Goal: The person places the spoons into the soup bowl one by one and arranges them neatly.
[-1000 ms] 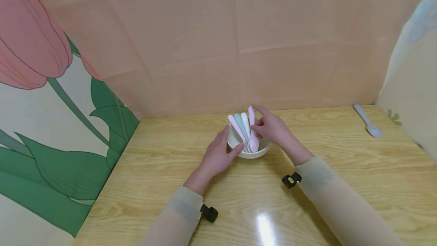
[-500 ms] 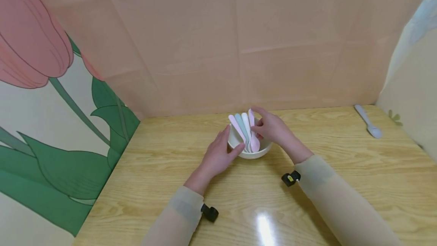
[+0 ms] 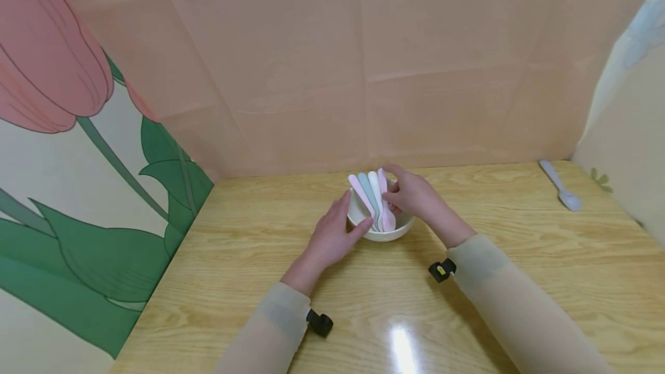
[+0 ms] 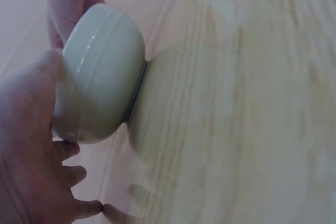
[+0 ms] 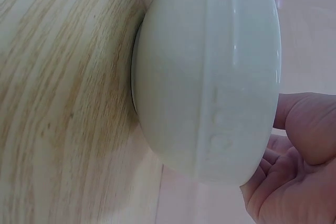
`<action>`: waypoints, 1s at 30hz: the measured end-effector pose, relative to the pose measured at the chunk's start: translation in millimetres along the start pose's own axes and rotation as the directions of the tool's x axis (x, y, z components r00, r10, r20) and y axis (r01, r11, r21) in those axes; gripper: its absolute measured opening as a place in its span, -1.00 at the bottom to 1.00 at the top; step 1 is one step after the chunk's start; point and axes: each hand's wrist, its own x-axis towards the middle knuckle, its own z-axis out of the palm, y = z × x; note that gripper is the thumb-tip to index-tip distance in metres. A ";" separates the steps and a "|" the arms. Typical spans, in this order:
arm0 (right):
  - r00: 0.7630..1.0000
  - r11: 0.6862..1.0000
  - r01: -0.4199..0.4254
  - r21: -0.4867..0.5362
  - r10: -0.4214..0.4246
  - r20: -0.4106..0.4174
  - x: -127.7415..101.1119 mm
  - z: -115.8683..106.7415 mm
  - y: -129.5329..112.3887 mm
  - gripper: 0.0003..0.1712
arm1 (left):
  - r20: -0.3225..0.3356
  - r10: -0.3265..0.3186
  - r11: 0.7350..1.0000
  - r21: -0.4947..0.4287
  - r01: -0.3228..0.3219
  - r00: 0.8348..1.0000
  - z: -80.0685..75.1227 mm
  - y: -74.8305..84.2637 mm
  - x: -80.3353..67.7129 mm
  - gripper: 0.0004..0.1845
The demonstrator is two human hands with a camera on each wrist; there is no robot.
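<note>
One pale wooden table carries everything, boxed in by a plain pink backdrop at the far side, a tulip-printed panel on the left and a cream panel on the right. One round white ceramic bowl sits near the table's middle, toward the far edge. Four pastel plastic spoons lean in it, handles fanned toward the far side: two pink, one pale green, one white. One more pale lilac plastic spoon lies well apart at the far right corner.

My left hand rests against the bowl's left wall with straight fingers, thumb at the rim. My right hand is at the bowl's right side, its thumb and fingers curled, pinching the rightmost pink spoon by the handle.

Only the head view shows the spoons. My left wrist view shows the bowl's outer wall and foot on the wood grain, my palm against it; my right wrist view shows the same wall up close, with my fingers by the rim.
</note>
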 end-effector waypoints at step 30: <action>1.000 0.999 0.012 0.044 -0.012 -0.015 0.8 -2.3 5.8 -0.23 | -0.007 0.014 1.000 0.001 -0.014 1.000 -2.8 3.0 -1.3 0.07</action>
